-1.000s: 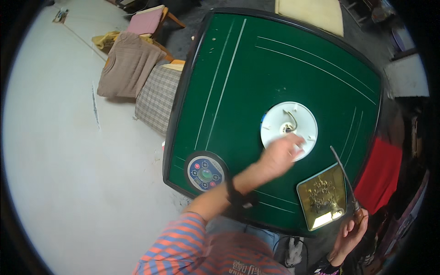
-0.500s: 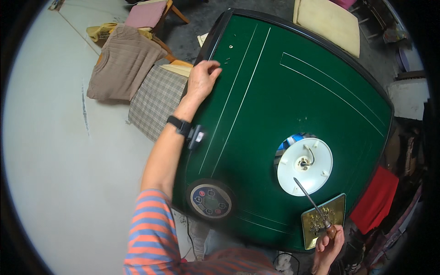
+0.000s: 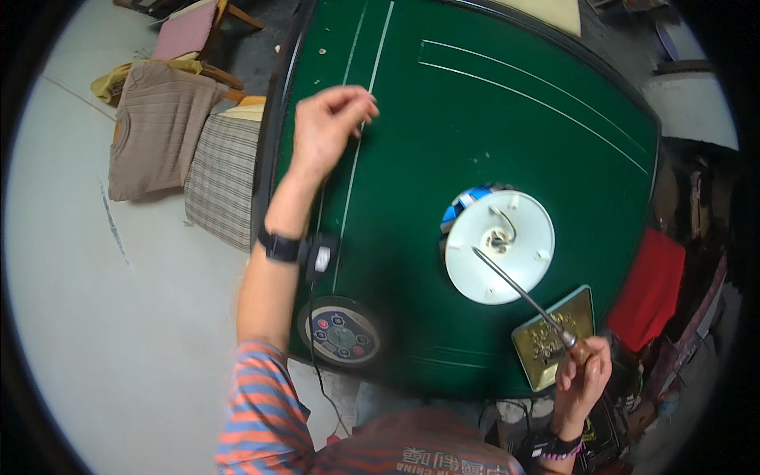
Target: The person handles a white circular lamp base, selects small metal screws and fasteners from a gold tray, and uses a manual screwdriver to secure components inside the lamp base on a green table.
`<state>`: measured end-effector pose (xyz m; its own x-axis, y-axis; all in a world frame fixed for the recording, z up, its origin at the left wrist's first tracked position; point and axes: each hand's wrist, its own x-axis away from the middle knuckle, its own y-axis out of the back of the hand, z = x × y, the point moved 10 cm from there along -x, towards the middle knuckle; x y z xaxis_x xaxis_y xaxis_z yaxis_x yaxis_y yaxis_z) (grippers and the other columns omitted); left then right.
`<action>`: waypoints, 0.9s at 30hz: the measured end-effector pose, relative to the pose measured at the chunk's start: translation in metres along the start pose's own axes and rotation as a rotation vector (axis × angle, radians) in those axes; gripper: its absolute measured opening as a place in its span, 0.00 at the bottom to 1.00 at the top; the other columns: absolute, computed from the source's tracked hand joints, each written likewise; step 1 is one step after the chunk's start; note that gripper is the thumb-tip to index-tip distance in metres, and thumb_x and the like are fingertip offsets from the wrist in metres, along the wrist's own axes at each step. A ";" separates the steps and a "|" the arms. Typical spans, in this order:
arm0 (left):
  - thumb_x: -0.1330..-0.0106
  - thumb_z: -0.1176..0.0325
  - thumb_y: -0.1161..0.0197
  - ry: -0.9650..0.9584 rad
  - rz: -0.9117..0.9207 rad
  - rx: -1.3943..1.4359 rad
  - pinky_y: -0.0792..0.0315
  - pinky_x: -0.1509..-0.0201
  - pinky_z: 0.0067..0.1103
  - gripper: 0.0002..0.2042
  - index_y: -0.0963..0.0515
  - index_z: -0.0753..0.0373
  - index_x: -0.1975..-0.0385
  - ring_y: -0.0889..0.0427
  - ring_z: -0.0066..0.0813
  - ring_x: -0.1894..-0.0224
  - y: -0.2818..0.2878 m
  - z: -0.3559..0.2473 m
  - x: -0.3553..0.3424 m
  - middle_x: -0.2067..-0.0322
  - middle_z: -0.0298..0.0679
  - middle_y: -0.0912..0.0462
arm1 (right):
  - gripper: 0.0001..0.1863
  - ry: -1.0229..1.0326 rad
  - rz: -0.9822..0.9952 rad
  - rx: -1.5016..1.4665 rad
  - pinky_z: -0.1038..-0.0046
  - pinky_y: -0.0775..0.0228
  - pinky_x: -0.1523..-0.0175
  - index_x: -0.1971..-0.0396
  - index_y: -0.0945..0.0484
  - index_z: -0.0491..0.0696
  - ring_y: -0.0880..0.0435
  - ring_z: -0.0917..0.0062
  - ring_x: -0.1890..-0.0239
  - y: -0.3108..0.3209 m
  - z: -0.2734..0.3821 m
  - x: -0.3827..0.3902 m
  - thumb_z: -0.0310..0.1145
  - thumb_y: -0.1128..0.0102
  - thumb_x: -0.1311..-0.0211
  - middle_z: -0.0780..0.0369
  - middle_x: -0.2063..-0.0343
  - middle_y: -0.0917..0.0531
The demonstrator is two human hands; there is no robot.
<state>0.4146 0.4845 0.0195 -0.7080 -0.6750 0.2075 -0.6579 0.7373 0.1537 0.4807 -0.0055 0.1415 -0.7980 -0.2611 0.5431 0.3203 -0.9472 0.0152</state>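
Observation:
My left hand [image 3: 324, 131] hovers over the green table top [image 3: 412, 174] near its left side, fingers curled and tips pinched together. Whatever sits between those fingertips is too small to make out. In my right hand [image 3: 587, 372] is a screwdriver [image 3: 526, 295], gripped by its wooden handle. Its long metal shaft points up-left, and the tip appears over a round white cover [image 3: 500, 273] with a wire at its centre. Under the screwdriver lies a shallow rectangular tin [image 3: 538, 378] holding several small brass-coloured screws [image 3: 545, 342].
The white cover partly overlaps a round hole in the table, where blue and white pieces [image 3: 473, 202] show. A round button panel [image 3: 342, 331] is set at the near left. Small loose bits [image 3: 322, 51] lie at the far left. Chairs with a checked cushion [image 3: 224, 178] stand beyond the left edge.
My left hand has moved from the table's left edge rightward over the white lines, its fingers now pinched. The whole view has shifted. My right hand still holds the screwdriver.

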 end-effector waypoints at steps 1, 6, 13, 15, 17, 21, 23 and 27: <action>0.32 0.74 0.39 0.082 0.085 0.196 0.27 0.68 0.14 0.07 0.19 0.70 0.60 0.21 0.18 0.70 -0.019 -0.003 0.031 0.68 0.37 0.17 | 0.26 0.032 0.021 0.001 0.85 0.46 0.82 0.59 0.32 0.42 0.37 0.87 0.86 -0.006 0.009 -0.001 0.51 0.36 0.36 0.67 0.82 0.31; 0.34 0.79 0.38 0.241 0.240 0.684 0.25 0.67 0.16 0.06 0.20 0.73 0.59 0.22 0.23 0.72 -0.076 -0.018 0.133 0.66 0.44 0.17 | 0.28 0.193 0.037 0.087 0.83 0.47 0.81 0.57 0.31 0.42 0.37 0.88 0.84 -0.016 0.036 0.011 0.52 0.34 0.38 0.66 0.78 0.28; 0.36 0.81 0.36 0.159 0.268 0.662 0.26 0.67 0.16 0.04 0.20 0.72 0.63 0.23 0.23 0.72 -0.081 -0.062 0.170 0.67 0.47 0.18 | 0.29 0.223 0.054 0.120 0.83 0.47 0.80 0.56 0.31 0.41 0.36 0.88 0.83 -0.002 0.043 0.040 0.52 0.34 0.40 0.65 0.77 0.25; 0.37 0.81 0.36 0.122 0.277 0.640 0.26 0.67 0.16 0.04 0.20 0.72 0.63 0.23 0.23 0.72 -0.081 -0.075 0.176 0.67 0.47 0.19 | 0.29 0.250 0.051 0.121 0.83 0.46 0.80 0.56 0.30 0.40 0.35 0.88 0.83 0.002 0.048 0.047 0.53 0.34 0.39 0.65 0.77 0.25; 0.37 0.81 0.36 0.117 0.288 0.620 0.26 0.67 0.16 0.05 0.20 0.72 0.64 0.23 0.22 0.72 -0.084 -0.083 0.182 0.66 0.47 0.19 | 0.30 0.263 0.048 0.118 0.83 0.46 0.81 0.57 0.30 0.40 0.35 0.88 0.84 0.004 0.050 0.052 0.53 0.34 0.39 0.64 0.77 0.25; 0.38 0.80 0.34 0.102 0.303 0.602 0.26 0.67 0.15 0.05 0.19 0.72 0.64 0.23 0.22 0.72 -0.088 -0.092 0.189 0.66 0.46 0.19 | 0.30 0.289 0.042 0.119 0.83 0.46 0.81 0.57 0.30 0.40 0.36 0.88 0.84 0.008 0.054 0.061 0.53 0.35 0.39 0.64 0.78 0.25; 0.38 0.80 0.34 0.101 0.307 0.589 0.26 0.67 0.15 0.05 0.19 0.71 0.64 0.23 0.21 0.72 -0.089 -0.095 0.193 0.66 0.46 0.19 | 0.30 0.291 0.038 0.111 0.83 0.46 0.81 0.57 0.30 0.39 0.36 0.88 0.85 0.012 0.055 0.065 0.53 0.35 0.39 0.64 0.78 0.25; 0.38 0.80 0.35 0.105 0.317 0.569 0.26 0.67 0.15 0.05 0.19 0.71 0.64 0.23 0.21 0.71 -0.091 -0.099 0.197 0.66 0.45 0.19 | 0.30 0.298 0.028 0.103 0.83 0.47 0.81 0.57 0.30 0.39 0.36 0.88 0.85 0.017 0.054 0.069 0.54 0.35 0.39 0.64 0.78 0.25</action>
<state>0.3607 0.2872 0.1418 -0.8802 -0.3997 0.2557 -0.4745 0.7508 -0.4596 0.4581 -0.0297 0.2246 -0.8976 -0.3444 0.2751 0.3822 -0.9190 0.0967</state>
